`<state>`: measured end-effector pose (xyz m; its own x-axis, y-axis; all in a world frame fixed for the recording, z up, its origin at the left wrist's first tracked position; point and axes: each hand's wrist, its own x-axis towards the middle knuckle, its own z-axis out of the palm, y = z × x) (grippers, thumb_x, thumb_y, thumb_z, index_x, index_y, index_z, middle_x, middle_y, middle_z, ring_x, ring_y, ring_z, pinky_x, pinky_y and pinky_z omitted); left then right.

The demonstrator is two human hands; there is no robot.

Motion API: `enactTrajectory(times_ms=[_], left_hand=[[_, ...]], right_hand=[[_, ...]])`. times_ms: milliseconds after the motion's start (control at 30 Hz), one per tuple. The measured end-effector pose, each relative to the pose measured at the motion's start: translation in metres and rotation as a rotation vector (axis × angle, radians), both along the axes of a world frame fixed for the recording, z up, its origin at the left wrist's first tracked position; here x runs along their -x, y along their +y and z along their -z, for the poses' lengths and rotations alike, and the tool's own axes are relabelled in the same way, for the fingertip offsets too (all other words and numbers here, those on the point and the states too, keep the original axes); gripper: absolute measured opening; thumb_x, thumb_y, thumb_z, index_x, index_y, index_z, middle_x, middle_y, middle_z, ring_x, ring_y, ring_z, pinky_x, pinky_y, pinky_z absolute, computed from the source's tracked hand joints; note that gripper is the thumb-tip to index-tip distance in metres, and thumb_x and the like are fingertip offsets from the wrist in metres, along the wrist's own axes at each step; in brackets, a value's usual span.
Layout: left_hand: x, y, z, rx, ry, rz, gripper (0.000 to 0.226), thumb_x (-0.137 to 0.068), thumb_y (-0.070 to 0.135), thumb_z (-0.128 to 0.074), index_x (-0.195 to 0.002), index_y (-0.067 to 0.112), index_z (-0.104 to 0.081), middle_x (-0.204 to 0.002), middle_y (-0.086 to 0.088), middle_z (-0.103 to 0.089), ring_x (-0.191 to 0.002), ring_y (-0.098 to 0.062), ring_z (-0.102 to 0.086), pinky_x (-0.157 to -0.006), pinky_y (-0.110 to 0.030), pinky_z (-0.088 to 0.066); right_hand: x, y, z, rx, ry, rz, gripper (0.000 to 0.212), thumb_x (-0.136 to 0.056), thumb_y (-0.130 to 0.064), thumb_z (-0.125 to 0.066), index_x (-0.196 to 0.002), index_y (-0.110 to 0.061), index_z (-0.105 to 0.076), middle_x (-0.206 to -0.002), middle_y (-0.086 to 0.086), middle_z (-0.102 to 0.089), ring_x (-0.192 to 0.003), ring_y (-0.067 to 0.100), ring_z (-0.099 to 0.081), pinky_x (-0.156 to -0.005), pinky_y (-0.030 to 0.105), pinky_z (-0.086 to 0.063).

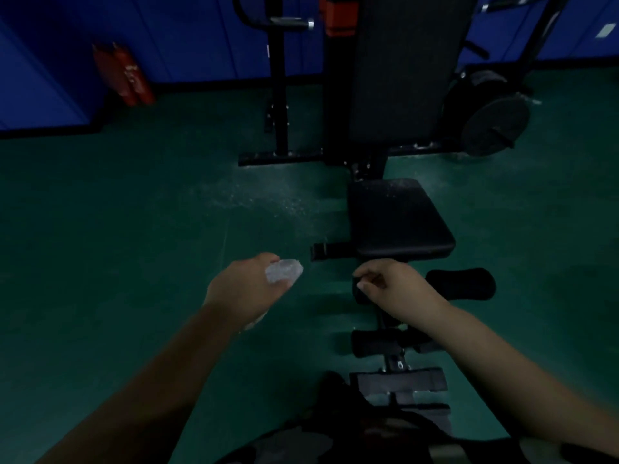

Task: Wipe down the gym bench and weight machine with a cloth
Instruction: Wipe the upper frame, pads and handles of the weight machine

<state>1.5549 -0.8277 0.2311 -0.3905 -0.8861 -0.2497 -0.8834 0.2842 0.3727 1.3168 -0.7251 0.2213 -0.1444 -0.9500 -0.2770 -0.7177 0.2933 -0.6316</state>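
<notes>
From the head camera, the scene is dim. The left hand (246, 289) is curled around a crumpled pale, whitish cloth (284, 271), which sticks out past the knuckles; hand and cloth hang over the dark green floor (117, 229), just left of the bench. The right hand (392, 283) has its fingers and thumb pinched onto the end of a black padded foam roller (460, 283) at the near end of the bench, directly below the seat.

The black padded gym bench seat (400, 219) lies ahead of both hands, its upper side speckled with pale dust. Behind it rises the tall black padded backrest (402, 68), tilted upward. A second black foam roller (376, 343) sits lower on the frame, nearer the person.

The black steel weight machine frame (279, 95) stands left of the backrest. Black round weight plates (492, 125) rest on the floor to the right. Two red fire extinguishers (125, 75) lean against the blue wall (184, 35).
</notes>
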Motion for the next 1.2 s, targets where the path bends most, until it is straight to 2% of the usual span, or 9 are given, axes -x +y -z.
enactTrajectory(times_ms=[133,300,400,533,667,767,900,1067,1200], left_hand=[[0.012,-0.057,-0.008,0.021,0.010,-0.024,0.050,-0.083,0.065,-0.051,-0.125,0.038,-0.053,-0.111,0.007,-0.066,-0.098,-0.018,-0.062,-0.078,-0.029,-0.047],[0.019,-0.127,-0.009,-0.001,0.021,-0.017,0.053,-0.084,0.061,-0.055,-0.130,0.036,-0.051,-0.118,0.006,-0.066,-0.105,-0.020,-0.062,-0.087,-0.034,-0.050],[0.023,-0.172,-0.006,-0.010,0.036,0.011,0.053,-0.083,0.063,-0.054,-0.129,0.036,-0.052,-0.111,0.008,-0.068,-0.094,-0.015,-0.063,-0.079,-0.028,-0.049],[0.035,-0.241,-0.007,-0.025,0.028,0.108,0.056,-0.085,0.063,-0.052,-0.132,0.033,-0.050,-0.115,0.007,-0.067,-0.099,-0.014,-0.063,-0.079,-0.025,-0.046],[0.062,-0.311,-0.024,-0.033,0.070,0.220,0.050,-0.084,0.071,-0.046,-0.121,0.039,-0.054,-0.077,0.013,-0.064,-0.072,-0.010,-0.062,-0.070,-0.025,-0.050],[0.091,-0.354,-0.039,-0.008,0.066,0.307,0.045,-0.085,0.072,-0.042,-0.116,0.042,-0.050,-0.073,0.010,-0.068,-0.064,-0.009,-0.064,-0.067,-0.027,-0.054],[0.140,-0.394,-0.047,-0.015,0.072,0.376,0.050,-0.085,0.066,-0.049,-0.127,0.039,-0.045,-0.096,0.008,-0.067,-0.083,-0.014,-0.064,-0.075,-0.036,-0.056],[0.199,-0.415,-0.052,-0.008,0.104,0.448,0.056,-0.089,0.050,-0.056,-0.139,0.033,-0.037,-0.122,0.005,-0.060,-0.100,-0.014,-0.059,-0.079,-0.030,-0.050],[0.255,-0.431,-0.057,-0.036,0.192,0.420,0.057,-0.090,0.045,-0.057,-0.136,0.022,-0.033,-0.116,-0.001,-0.054,-0.089,-0.012,-0.053,-0.064,-0.024,-0.042]], right_hand=[[0.014,-0.054,0.002,-0.007,0.069,0.001,0.023,-0.089,-0.024,-0.063,-0.111,-0.020,-0.067,-0.104,0.002,-0.066,-0.092,0.014,-0.063,-0.083,0.022,-0.047],[0.028,-0.110,-0.002,-0.037,0.093,0.062,0.020,-0.088,-0.027,-0.063,-0.107,-0.024,-0.067,-0.101,-0.001,-0.063,-0.091,0.013,-0.063,-0.084,0.025,-0.050],[0.033,-0.152,0.004,-0.038,0.116,0.121,0.019,-0.086,-0.027,-0.065,-0.105,-0.025,-0.068,-0.099,-0.001,-0.064,-0.090,0.014,-0.064,-0.082,0.024,-0.050],[0.037,-0.208,0.010,-0.046,0.114,0.229,0.021,-0.087,-0.030,-0.065,-0.107,-0.024,-0.067,-0.103,0.001,-0.064,-0.085,0.012,-0.061,-0.076,0.020,-0.047],[0.046,-0.257,0.009,-0.059,0.120,0.351,0.024,-0.088,-0.033,-0.062,-0.110,-0.024,-0.065,-0.108,0.002,-0.063,-0.092,0.015,-0.063,-0.075,0.020,-0.046],[0.053,-0.283,-0.003,-0.067,0.140,0.450,0.025,-0.089,-0.036,-0.061,-0.113,-0.027,-0.063,-0.108,-0.001,-0.059,-0.093,0.018,-0.061,-0.080,0.029,-0.051],[0.066,-0.302,-0.013,-0.077,0.206,0.562,0.029,-0.088,-0.037,-0.061,-0.117,-0.030,-0.061,-0.112,-0.001,-0.054,-0.098,0.022,-0.061,-0.084,0.034,-0.052],[0.099,-0.318,-0.021,-0.048,0.152,0.657,0.025,-0.087,-0.035,-0.062,-0.111,-0.031,-0.063,-0.099,-0.008,-0.047,-0.095,0.020,-0.061,-0.083,0.032,-0.051],[0.144,-0.345,-0.031,0.088,0.090,0.704,0.020,-0.086,-0.031,-0.062,-0.106,-0.033,-0.065,-0.097,-0.007,-0.061,-0.088,0.014,-0.063,-0.079,0.028,-0.052]])
